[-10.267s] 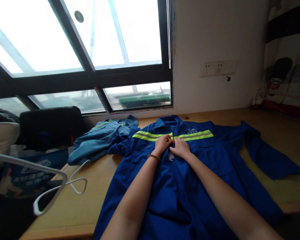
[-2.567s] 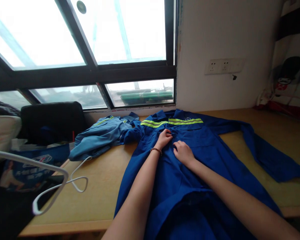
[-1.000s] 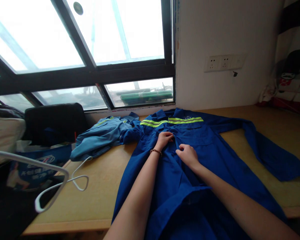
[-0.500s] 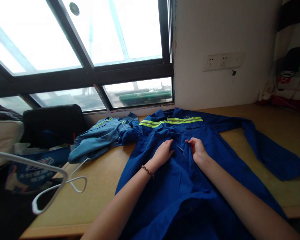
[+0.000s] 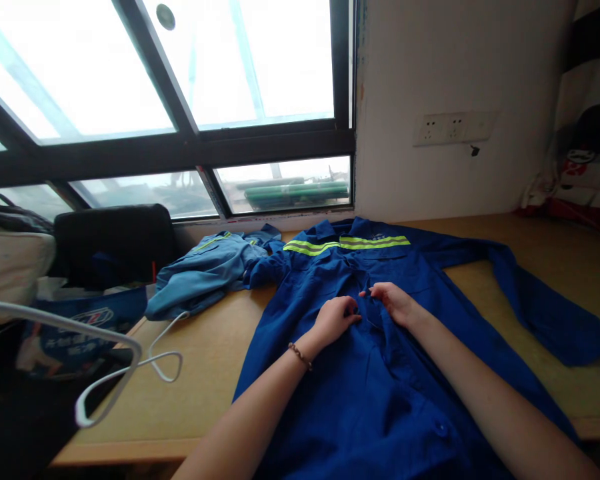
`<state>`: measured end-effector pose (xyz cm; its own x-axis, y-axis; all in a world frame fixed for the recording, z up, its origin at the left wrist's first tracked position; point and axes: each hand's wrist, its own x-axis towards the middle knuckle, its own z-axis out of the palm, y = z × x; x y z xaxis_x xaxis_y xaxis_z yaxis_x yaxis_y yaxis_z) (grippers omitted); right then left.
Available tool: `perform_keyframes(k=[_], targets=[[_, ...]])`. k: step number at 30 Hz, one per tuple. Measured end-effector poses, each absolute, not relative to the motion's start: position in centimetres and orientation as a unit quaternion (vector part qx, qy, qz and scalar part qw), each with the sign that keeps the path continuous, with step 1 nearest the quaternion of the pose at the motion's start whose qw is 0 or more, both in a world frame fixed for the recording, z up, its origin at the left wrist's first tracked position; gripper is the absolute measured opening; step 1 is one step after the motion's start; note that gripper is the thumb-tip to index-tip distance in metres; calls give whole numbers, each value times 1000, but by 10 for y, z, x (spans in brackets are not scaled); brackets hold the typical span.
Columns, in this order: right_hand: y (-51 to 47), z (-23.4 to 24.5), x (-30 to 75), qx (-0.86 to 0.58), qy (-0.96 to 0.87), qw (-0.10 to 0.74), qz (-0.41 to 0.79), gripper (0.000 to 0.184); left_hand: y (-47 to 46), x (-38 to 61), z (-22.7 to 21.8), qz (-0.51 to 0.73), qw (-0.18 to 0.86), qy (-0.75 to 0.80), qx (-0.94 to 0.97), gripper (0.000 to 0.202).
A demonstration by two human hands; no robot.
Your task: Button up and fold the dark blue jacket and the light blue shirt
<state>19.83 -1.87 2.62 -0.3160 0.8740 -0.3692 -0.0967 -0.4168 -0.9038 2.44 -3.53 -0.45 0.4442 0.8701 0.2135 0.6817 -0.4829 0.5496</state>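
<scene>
A dark blue work jacket (image 5: 325, 380) with yellow-and-grey reflective strips across the chest lies front up over the table, its collar toward the window. My left hand (image 5: 336, 319), with a beaded bracelet at the wrist, pinches cloth near the front opening, fingers curled. Just to its right, my right hand (image 5: 391, 301) grips the edge of the front placket between thumb and fingers, lifting it slightly. The fingertips of both hands are close together. A button (image 5: 441, 429) shows lower on the front. Whether a button sits between my fingers I cannot make out.
A lighter blue garment (image 5: 205, 267) lies bunched left of the jacket. A white cable (image 5: 130, 360) loops over the table's (image 5: 200, 373) left side. Bags (image 5: 80, 333) and a black chair back (image 5: 115, 243) stand at left. Wall sockets (image 5: 455, 127) are at the right.
My right hand has brought the placket edge leftward, closer to my left hand. The left fingers have curled from a flatter pose onto the cloth. The view has shifted slightly.
</scene>
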Motion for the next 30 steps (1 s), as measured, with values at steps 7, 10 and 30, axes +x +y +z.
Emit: perform_keyframes(k=[7, 10, 30], targets=[[-25, 26, 195, -454, -496, 316, 669, 25, -38, 24, -5, 290, 239, 519, 768, 15], [-27, 26, 192, -451, -598, 314, 583, 26, -35, 24, -5, 341, 426, 483, 685, 15], [-24, 16, 186, -520, -641, 328, 458, 11, -37, 30, -3, 450, 658, 391, 460, 28]])
